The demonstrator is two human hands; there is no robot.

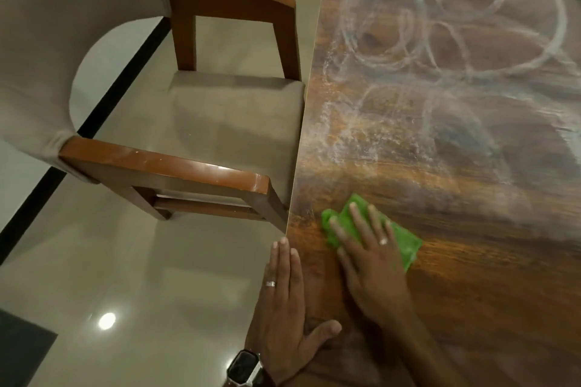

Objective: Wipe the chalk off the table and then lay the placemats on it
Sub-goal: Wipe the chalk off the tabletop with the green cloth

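The dark wooden table (pixel 471 276) fills the right side of the view. White chalk scribbles (pixel 465 28) in loops and smears cover its far part. A green cloth (pixel 405 242) lies on the table near its left edge. My right hand (pixel 371 264) presses flat on the cloth with straight, spread fingers. My left hand (pixel 289 302) rests flat on the table's left edge, fingers straight, thumb out to the right. A watch sits on that wrist. No placemats are in view.
A wooden armchair (pixel 176 166) with a beige seat and backrest stands close to the table's left edge. Glossy beige floor tiles (pixel 125 292) with a dark stripe lie to the left.
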